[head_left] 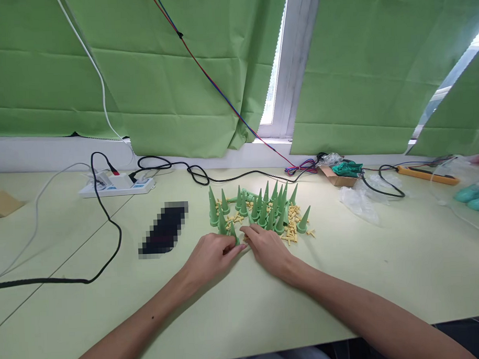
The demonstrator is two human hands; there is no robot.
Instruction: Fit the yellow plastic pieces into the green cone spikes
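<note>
Several green cones [262, 212] stand upright in a cluster on the pale table, with small yellow pieces [292, 225] scattered among and beside them. My left hand [217, 252] is closed at the near left edge of the cluster, its fingers curled at the base of a green cone [232, 232]; what they pinch is too small to name. Close by on the right, my right hand [268, 247] reaches in with bent fingers near the front cones. Its fingertips are close together, and whether they hold anything is hidden.
A blurred dark object [165, 229] lies left of the cones. Behind are a white power strip [118, 188] and black cables [239, 175]. At the back right are a cardboard box [340, 179], clear plastic bags [360, 204] and a yellow-orange device [428, 175].
</note>
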